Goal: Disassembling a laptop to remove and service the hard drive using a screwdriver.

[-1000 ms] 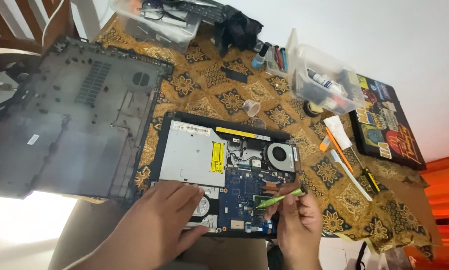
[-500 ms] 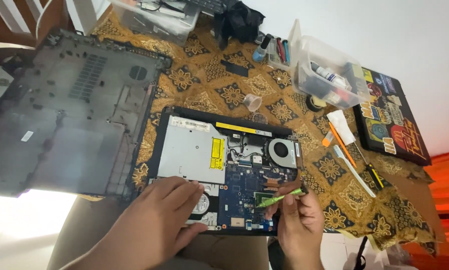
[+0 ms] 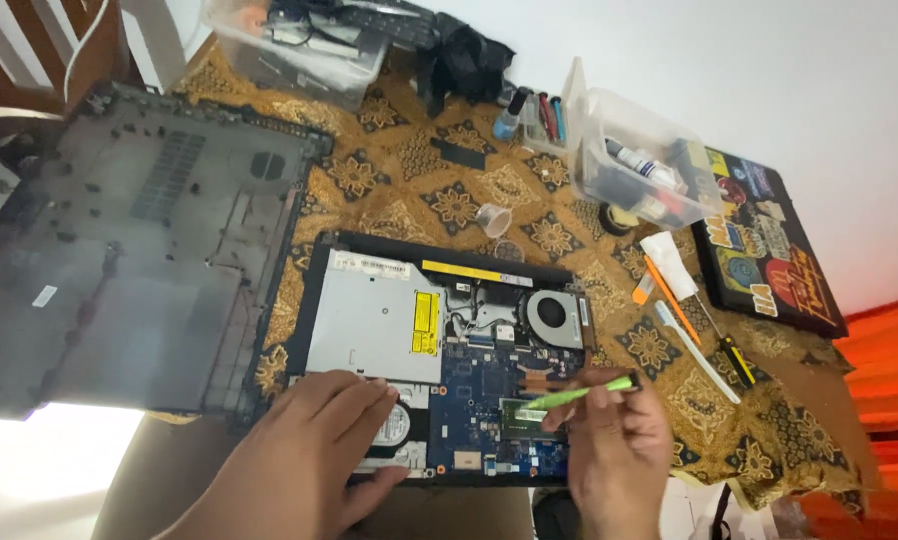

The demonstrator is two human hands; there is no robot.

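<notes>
Pinching a slim green pry tool (image 3: 581,393) between thumb and fingers, the right hand (image 3: 614,455) aims its tip toward 9 o'clock, onto a small green memory module (image 3: 529,410) on the blue circuit board (image 3: 479,385) of the opened laptop (image 3: 439,360). That tool looks light, stiff and a little slick, so a grip close to its back end, as here, seems right for fine control. The module looks thin and fragile; it is best taken by its bare edges, not its face. The left hand (image 3: 314,455), at 9 o'clock from the right, lies flat with fingers spread, pressing on the silver hard drive (image 3: 394,425) and the laptop's near edge, holding nothing. At 12 o'clock sits the round cooling fan (image 3: 554,315); at 10 o'clock the removed bottom cover (image 3: 129,250); at 2 o'clock lie an orange tool (image 3: 669,295) and a white tool (image 3: 694,350) on the patterned cloth (image 3: 409,190)
</notes>
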